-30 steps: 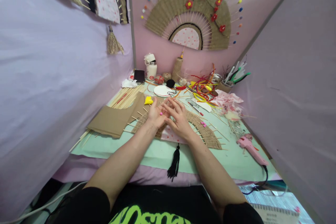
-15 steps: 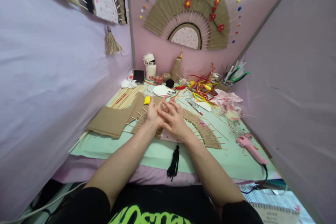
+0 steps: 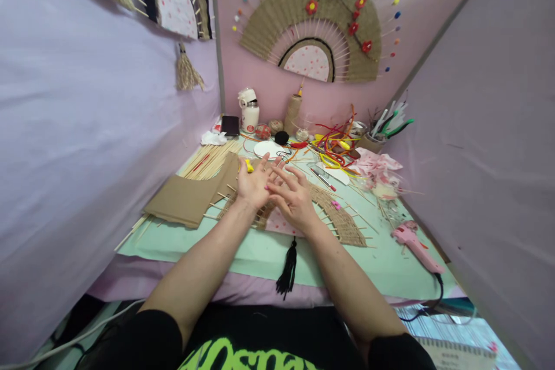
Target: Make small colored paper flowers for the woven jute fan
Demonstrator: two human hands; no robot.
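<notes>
Palm up, my left hand (image 3: 255, 184) is open, its fingers stretched out above the fan. A tiny pink ball (image 3: 266, 187) shows at its palm, right by a fingertip of my right hand (image 3: 293, 196). The right hand's fingers are apart and lie partly over the left hand. Below both hands is a woven twine fan (image 3: 342, 222) with thin sticks, a pink dotted centre (image 3: 281, 222) and a black tassel (image 3: 287, 269). A small pink flower shape (image 3: 336, 205) sits on its right side. Beside the left thumb is a small yellow piece (image 3: 248, 166), partly hidden.
Brown cardboard (image 3: 177, 202) and thin sticks (image 3: 206, 162) lie at left. A pink glue gun (image 3: 416, 245) rests at right. Behind are a white bottle (image 3: 249, 113), coloured pipe cleaners (image 3: 333, 144) and a pen (image 3: 323, 178). A finished fan (image 3: 312, 17) hangs on the back wall.
My hands have come slightly apart; the right has slid back off the left palm, showing the pink ball. The left thumb now partly covers the yellow piece.
</notes>
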